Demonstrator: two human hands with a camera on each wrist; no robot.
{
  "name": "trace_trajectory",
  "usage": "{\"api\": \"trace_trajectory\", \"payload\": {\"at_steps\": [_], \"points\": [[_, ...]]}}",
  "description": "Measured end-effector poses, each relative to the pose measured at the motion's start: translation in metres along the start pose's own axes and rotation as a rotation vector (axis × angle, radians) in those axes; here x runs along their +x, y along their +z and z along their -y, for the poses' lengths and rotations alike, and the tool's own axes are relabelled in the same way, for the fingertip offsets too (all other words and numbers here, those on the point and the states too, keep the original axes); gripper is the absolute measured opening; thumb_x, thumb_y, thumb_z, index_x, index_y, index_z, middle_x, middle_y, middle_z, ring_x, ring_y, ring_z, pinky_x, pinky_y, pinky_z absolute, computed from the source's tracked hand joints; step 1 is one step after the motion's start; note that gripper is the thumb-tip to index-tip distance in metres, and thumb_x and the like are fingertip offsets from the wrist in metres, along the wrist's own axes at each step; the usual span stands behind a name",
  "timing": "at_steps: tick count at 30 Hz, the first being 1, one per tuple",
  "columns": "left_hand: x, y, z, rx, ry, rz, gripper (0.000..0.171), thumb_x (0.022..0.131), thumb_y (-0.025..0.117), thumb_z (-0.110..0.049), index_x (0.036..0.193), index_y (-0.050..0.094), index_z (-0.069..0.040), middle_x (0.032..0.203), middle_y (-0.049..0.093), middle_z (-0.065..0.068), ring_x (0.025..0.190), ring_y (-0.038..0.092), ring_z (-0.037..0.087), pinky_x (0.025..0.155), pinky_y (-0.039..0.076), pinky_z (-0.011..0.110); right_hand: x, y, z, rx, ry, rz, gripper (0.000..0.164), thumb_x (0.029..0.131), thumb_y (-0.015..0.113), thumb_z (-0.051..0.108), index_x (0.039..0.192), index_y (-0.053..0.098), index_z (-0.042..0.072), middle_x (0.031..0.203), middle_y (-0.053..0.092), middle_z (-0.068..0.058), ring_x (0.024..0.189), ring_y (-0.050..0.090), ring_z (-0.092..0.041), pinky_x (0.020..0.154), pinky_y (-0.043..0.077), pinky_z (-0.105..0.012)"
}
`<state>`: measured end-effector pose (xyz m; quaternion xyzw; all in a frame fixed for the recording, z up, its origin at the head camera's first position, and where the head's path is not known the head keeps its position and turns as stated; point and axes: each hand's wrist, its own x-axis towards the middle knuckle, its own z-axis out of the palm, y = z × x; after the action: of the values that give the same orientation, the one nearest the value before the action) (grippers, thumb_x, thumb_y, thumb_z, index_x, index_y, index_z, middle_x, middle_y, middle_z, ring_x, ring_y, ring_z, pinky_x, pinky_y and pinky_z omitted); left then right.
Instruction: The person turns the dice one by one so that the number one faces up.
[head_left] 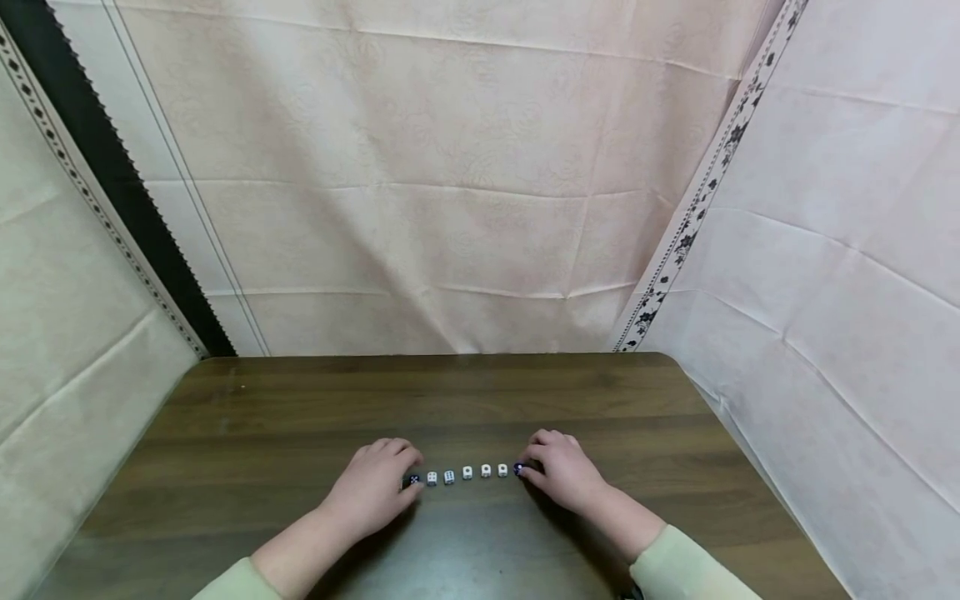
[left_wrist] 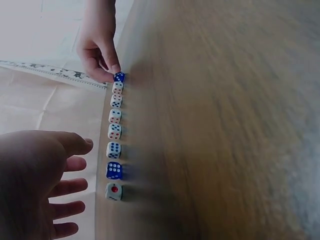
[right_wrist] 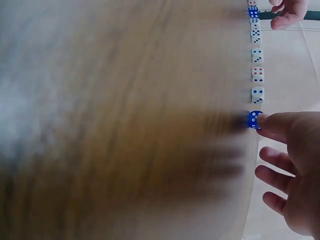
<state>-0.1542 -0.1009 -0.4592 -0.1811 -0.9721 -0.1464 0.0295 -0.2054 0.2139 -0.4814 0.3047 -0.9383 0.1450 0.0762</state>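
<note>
A row of small dice runs between the two hands, mostly white dice with a blue die near the left end and another at the right end. My right hand pinches the right blue die between thumb and forefinger, at the table surface. My left hand is beside the row's left end, its fingers apart and holding nothing in the left wrist view. Nearest it are the left blue die and the end white die, which shows a red dot. In the head view the left hand mostly hides that end die.
The dice stand on a brown wooden table with rounded far corners. Pale creased cloth hangs behind it, and more cloth covers the right side. A dark strip runs down at the left. A dark object shows by the right sleeve.
</note>
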Motion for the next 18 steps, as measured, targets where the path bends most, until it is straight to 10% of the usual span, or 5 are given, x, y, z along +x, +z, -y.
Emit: {"api": "trace_trajectory", "payload": {"at_steps": [18], "points": [[0.0081,0.0066,-0.0074,0.009,0.025,-0.016,0.027,0.09,0.072,-0.034,0.107,0.07,-0.013,0.115,0.063,0.004,0.117,0.056,0.031,0.099,0.042,0.053,0.0011,-0.0006,0.0019,-0.029,0.012,0.029,0.008,0.089,0.075,0.026,0.095,0.077,0.02,0.099,0.06,0.004,0.092,0.056,-0.016,0.084,0.045,-0.042]]}}
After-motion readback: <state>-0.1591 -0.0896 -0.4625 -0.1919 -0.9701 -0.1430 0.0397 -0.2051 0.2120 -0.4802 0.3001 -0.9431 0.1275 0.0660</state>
